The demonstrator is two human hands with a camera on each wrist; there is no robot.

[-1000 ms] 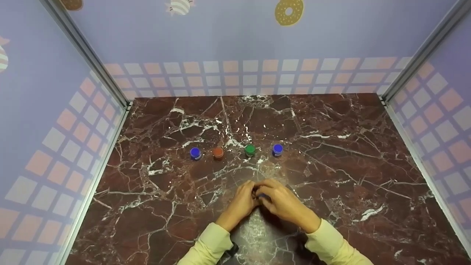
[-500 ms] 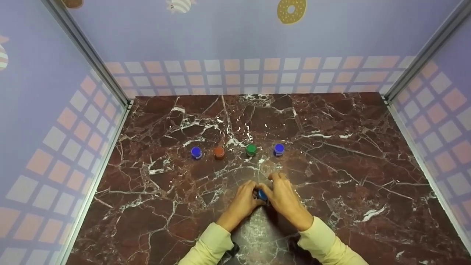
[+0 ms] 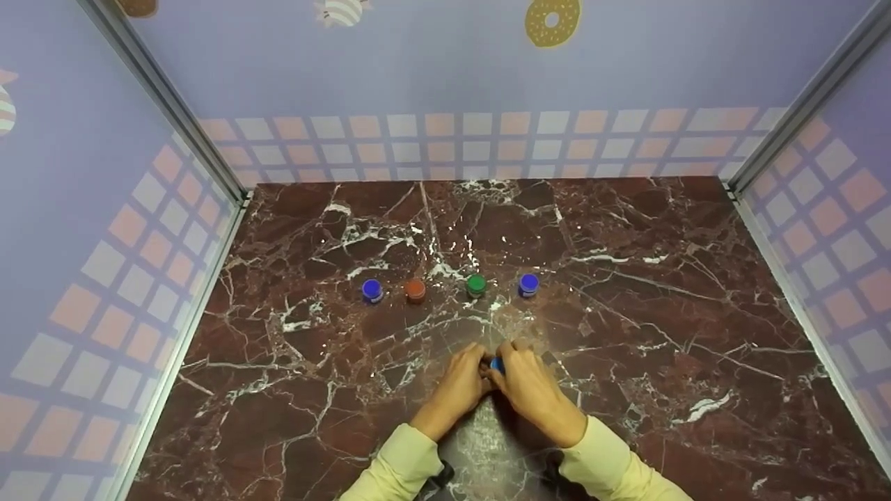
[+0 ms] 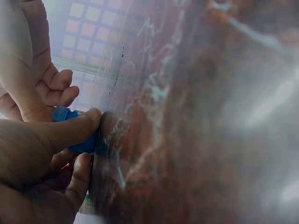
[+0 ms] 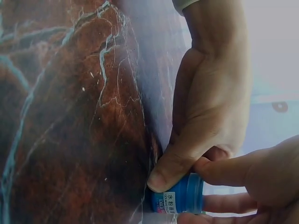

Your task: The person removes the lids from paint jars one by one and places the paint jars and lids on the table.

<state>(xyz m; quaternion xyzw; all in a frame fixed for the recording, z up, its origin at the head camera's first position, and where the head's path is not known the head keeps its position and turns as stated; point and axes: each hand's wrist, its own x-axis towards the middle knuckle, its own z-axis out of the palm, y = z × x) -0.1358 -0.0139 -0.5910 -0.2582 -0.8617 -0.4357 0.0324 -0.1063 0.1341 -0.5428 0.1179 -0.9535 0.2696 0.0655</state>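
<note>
Lavender walls (image 3: 459, 76) printed with pink and white squares, a doughnut (image 3: 552, 21) and sweets enclose a glossy tabletop (image 3: 661, 299) of dark red-brown, marble-patterned stone veined in white, with grey metal posts (image 3: 163, 97) at the corners. At the near side of the table, in the middle, a person in pale yellow sleeves (image 3: 605, 456) works with both hands on a small blue jar (image 5: 170, 203), which stands between them with its base toward the stone and its lid end up; whether the base touches the surface is hard to tell. The left hand (image 3: 457, 384) grips the jar's body, its thumb laid across the side and its other fingers bent around behind. The right hand (image 3: 530, 390) pinches the lid end between thumb and fingers, with two more fingers loosely curled clear of the jar in the left wrist view. A white label (image 5: 169, 200) with dark printed characters shows on the jar beside the left thumb. Beyond the hands, well apart from them, four small jars stand upright in a row across the table: from left to right, a blue-lidded jar (image 3: 372, 289), an orange-red jar (image 3: 415, 290), a green-lidded jar (image 3: 476, 285) and a second blue-lidded jar (image 3: 529, 284), none touching its neighbour.
</note>
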